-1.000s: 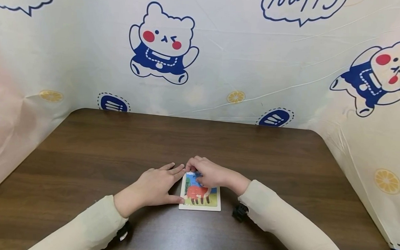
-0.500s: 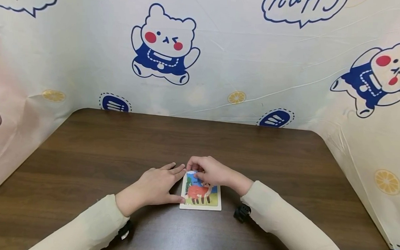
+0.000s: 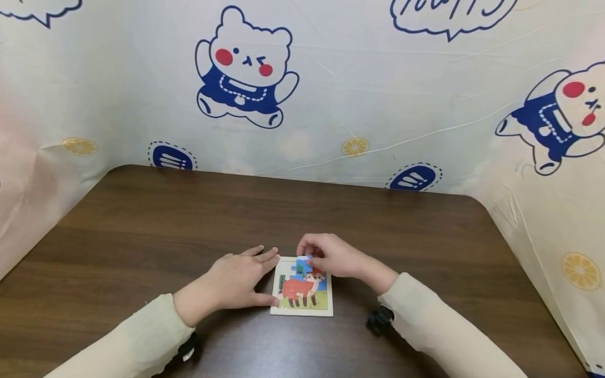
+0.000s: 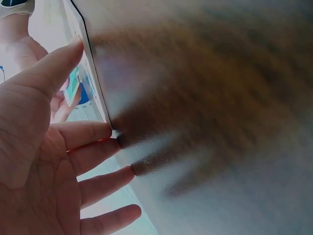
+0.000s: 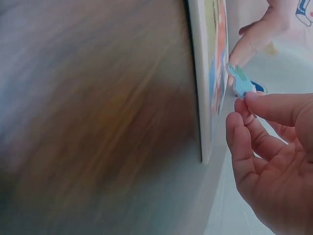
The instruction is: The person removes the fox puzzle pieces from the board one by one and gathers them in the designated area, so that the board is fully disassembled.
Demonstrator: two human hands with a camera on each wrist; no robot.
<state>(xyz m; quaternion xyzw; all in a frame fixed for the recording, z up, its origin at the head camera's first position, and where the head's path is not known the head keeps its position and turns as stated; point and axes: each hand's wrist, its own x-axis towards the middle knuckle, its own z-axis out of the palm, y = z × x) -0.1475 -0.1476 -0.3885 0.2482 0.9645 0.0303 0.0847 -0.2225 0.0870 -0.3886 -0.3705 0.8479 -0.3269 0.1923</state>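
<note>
A small jigsaw puzzle in a white frame (image 3: 301,312) lies on the table, its picture a reddish-orange animal on grass under blue sky. My right hand (image 3: 337,256) pinches a blue and green puzzle piece (image 3: 303,265) between thumb and fingers. In the right wrist view that piece (image 5: 240,82) stands lifted off the board. A pale gap shows at the puzzle's upper left. My left hand (image 3: 233,281) lies with spread fingers at the left side of the frame, its thumb (image 4: 73,49) on the frame's edge and the fingertips touching the tabletop.
The brown wooden table (image 3: 206,213) reaches back to a pale cloth backdrop (image 3: 326,89) printed with bears and orange slices. More cloth hangs along the left and right sides. A black wrist camera (image 3: 380,321) sits under the right sleeve.
My right hand has lifted the blue and green piece from the puzzle's upper left and moved it a little to the right. My left hand has stayed in place.
</note>
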